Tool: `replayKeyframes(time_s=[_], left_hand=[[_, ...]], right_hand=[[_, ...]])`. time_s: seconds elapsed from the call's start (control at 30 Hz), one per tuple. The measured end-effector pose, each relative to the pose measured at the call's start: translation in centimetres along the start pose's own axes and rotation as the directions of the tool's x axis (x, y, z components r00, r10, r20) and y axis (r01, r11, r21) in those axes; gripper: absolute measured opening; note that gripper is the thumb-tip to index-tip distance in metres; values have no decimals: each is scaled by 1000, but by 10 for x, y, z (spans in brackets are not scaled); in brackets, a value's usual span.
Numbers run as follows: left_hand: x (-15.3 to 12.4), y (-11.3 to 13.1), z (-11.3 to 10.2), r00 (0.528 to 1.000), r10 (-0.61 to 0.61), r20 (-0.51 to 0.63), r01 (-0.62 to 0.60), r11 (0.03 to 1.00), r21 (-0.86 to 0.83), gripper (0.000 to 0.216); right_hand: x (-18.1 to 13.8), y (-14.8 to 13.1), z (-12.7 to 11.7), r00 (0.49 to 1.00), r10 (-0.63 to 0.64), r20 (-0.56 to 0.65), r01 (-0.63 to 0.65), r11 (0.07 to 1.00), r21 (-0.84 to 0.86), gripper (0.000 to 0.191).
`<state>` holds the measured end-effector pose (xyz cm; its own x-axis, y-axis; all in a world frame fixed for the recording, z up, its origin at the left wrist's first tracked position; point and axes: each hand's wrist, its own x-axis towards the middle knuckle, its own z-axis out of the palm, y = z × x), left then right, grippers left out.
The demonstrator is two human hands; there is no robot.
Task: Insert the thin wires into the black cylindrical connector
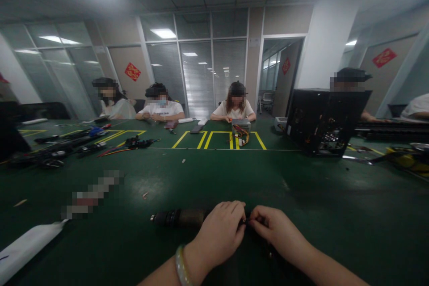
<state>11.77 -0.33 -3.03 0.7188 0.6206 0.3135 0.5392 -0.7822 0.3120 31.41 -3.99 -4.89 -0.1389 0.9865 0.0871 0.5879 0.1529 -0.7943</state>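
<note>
A long dark cylinder with a ribbed collar and a short silver tip, which looks like an electric screwdriver (191, 218), lies across the near part of the table, tip to the left. My left hand (221, 228) is closed over its right part, with a pale bangle (182, 264) on the wrist. Close beside it, my right hand (276, 225) pinches at the cylinder's right end. Whatever sits between those fingertips is small and dark, mostly hidden, and I cannot make it out.
Bundled black cables (56, 147) lie at the left, a white strip-like object (30, 250) at the near left. A black computer case (318, 120) stands at the right. Across the green table (214, 174) several people sit, one behind a power supply (241, 127) with coloured wires.
</note>
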Motion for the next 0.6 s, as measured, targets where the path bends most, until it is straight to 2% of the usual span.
replayKeyframes(time_s=[0.37, 0.6], left_hand=[[1, 0, 3, 996, 41, -74, -42, 999, -12, 13], [0, -1, 2, 999, 23, -42, -23, 1000, 3, 11]], right_hand=[[1, 3, 2, 1000, -4, -5, 3, 1000, -23, 6], [1, 4, 1, 1000, 0, 27, 0, 1000, -1, 8]])
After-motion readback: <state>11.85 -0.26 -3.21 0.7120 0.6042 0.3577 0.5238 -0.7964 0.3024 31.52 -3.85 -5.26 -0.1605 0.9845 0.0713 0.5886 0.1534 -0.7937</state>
